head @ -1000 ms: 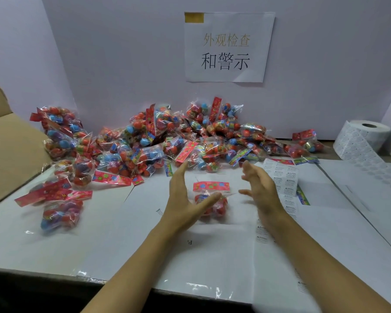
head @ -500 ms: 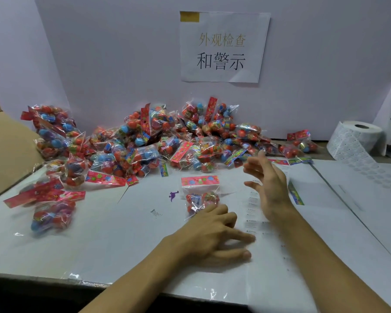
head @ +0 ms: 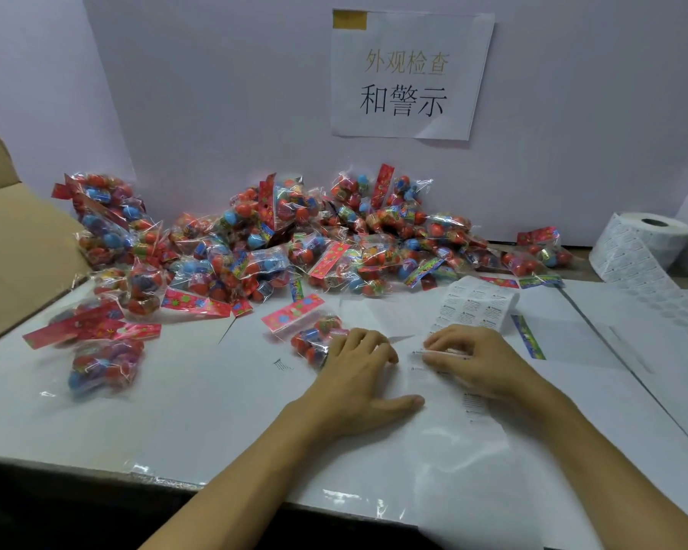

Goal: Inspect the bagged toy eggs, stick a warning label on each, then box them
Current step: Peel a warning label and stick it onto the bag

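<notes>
A clear bag of red and blue toy eggs [head: 310, 337] with a pink header card lies on the white table just left of my hands. My left hand [head: 360, 377] rests on the table beside that bag, fingers bent down onto the paper and thumb stretched out, holding nothing. My right hand [head: 479, 361] sits on the strip of warning labels [head: 477, 307]. Its curled fingertips pinch a label at the strip's near end. A big pile of bagged eggs [head: 294, 240] lines the back wall.
An open cardboard box [head: 13, 240] stands at the left edge. More bags [head: 104, 363] lie loose at front left. The label roll [head: 648, 240] stands at back right, its backing paper trailing across the table. A paper sign [head: 406, 73] hangs on the wall.
My left hand let go of the bag and settled beside it on the table. My right hand came down from mid-air onto the label strip and closed its fingertips on a label.
</notes>
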The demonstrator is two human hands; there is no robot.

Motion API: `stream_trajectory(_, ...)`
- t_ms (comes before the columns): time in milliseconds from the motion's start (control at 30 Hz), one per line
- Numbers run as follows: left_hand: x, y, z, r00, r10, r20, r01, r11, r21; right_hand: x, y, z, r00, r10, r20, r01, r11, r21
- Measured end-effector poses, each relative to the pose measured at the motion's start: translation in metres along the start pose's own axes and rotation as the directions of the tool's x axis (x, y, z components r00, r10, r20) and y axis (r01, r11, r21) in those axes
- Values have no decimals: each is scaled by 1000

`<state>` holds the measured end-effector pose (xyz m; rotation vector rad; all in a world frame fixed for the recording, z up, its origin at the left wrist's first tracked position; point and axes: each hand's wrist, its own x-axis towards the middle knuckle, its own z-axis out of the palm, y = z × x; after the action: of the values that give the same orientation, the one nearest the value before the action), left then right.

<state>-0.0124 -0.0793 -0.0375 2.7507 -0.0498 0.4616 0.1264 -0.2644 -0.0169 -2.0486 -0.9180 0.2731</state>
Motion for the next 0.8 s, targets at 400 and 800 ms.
stream_trajectory(400, 3, -10, -12, 991, -122, -47, 75, 823, -563, -10, -23, 12, 851, -373, -369, 303, 924, -235)
stream_trajectory(800, 3, -10, -9, 990, -39, -139, -38, 860, -509, -16, -29, 29, 826, -515, -228, 433, 840, -327)
